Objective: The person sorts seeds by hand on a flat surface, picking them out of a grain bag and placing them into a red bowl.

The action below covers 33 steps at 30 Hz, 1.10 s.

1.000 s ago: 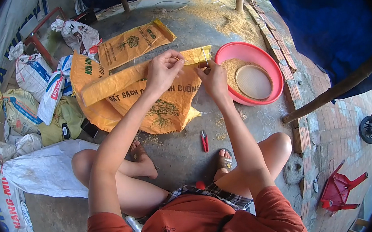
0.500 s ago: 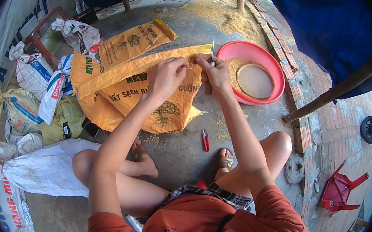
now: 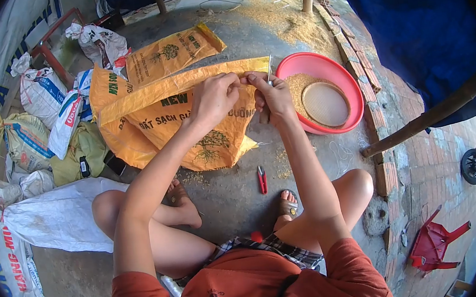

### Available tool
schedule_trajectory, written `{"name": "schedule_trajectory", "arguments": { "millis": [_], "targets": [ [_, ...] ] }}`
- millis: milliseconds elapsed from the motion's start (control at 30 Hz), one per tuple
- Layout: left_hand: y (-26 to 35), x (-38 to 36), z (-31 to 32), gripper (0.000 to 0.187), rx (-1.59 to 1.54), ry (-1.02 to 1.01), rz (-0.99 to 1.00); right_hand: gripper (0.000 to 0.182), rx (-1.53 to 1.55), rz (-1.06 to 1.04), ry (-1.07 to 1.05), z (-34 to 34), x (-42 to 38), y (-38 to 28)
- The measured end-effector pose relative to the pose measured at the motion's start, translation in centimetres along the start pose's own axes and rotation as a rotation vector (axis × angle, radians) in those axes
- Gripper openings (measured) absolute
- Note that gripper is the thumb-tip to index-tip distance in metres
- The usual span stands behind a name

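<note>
Seated on the concrete floor, the person pinches the folded top edge of a yellow woven sack (image 3: 187, 104), which runs left to right, with the left hand (image 3: 216, 97), while the right hand (image 3: 272, 95) just beside it grips a thin metal needle (image 3: 269, 68) pointing up and away.

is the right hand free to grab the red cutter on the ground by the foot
Probably not at once: the right hand pinches a needle at the folded edge of the yellow sack. The red cutter lies uncovered on the concrete, so only the hand's full fingers stand in the way.
</note>
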<state>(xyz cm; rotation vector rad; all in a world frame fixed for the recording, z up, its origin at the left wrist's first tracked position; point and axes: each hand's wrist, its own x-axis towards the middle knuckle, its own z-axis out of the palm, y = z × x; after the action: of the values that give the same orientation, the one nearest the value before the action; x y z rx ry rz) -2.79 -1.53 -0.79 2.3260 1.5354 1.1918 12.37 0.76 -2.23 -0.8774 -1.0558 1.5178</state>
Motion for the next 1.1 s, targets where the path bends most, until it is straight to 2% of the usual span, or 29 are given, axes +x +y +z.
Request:
{"name": "schedule_trajectory", "arguments": {
  "millis": [100, 167, 300, 367, 433, 467, 567, 700, 767, 867, 900, 967, 1100],
  "targets": [
    [0.4, 0.2, -0.2, 0.007, -0.082, 0.006, -0.109, 0.015, -0.092, -0.098, 0.06, 0.4, -0.1, 0.4],
    [0.7, 0.4, -0.5, 0.007, -0.197, -0.044, -0.211, 0.015, -0.12, -0.093, 0.058, 0.6, -0.2, 0.4],
    [0.1, 0.4, 0.0, 0.008, -0.309, -0.022, -0.208, 0.017, -0.158, -0.067, 0.054, 0.6, -0.2, 0.4],
    [-0.5, 0.4, 0.7, 0.008, -0.316, 0.09, -0.093, 0.017, -0.181, -0.037, 0.046, 0.4, -0.3, 0.3],
    [-0.4, 0.7, 0.4, 0.008, -0.346, 0.038, -0.157, 0.016, -0.204, -0.007, 0.036, 0.3, -0.2, 0.3],
    [-0.3, 0.7, 0.2, 0.008, -0.375, -0.015, -0.221, 0.016, -0.154, 0.019, 0.028, 0.3, -0.2, 0.4],
    [-0.8, 0.8, 0.9, 0.007, -0.48, 0.032, -0.251, 0.015, -0.053, 0.092, 0.005, 0.1, -0.1, 0.4],
    [-0.9, 0.8, 0.8, 0.011, -0.428, 0.062, -0.255, 0.012, 0.112, 0.163, -0.031, -0.1, 0.0, 0.1],
    [-0.2, 0.8, 0.1, 0.016, -0.471, -0.06, -0.337, 0.012, 0.124, 0.171, -0.047, -0.3, 0.0, 0.0],
    [-1.5, 0.9, 0.6, 0.02, -0.517, -0.128, -0.335, 0.014, 0.127, 0.173, -0.054, -0.2, 0.0, 0.0],
    [-1.5, 0.8, 0.7, 0.02, -0.517, -0.128, -0.335, 0.017, 0.118, 0.168, -0.048, -0.2, -0.1, -0.1],
    [-1.6, 0.8, 0.7, 0.019, -0.725, -0.163, -0.409, 0.017, 0.14, 0.17, -0.045, -0.1, -0.2, -0.3],
    [-1.3, 0.8, 0.2, 0.019, -0.756, -0.202, -0.445, 0.016, 0.172, 0.174, -0.078, -0.2, 0.0, -0.1]
  ]
}}
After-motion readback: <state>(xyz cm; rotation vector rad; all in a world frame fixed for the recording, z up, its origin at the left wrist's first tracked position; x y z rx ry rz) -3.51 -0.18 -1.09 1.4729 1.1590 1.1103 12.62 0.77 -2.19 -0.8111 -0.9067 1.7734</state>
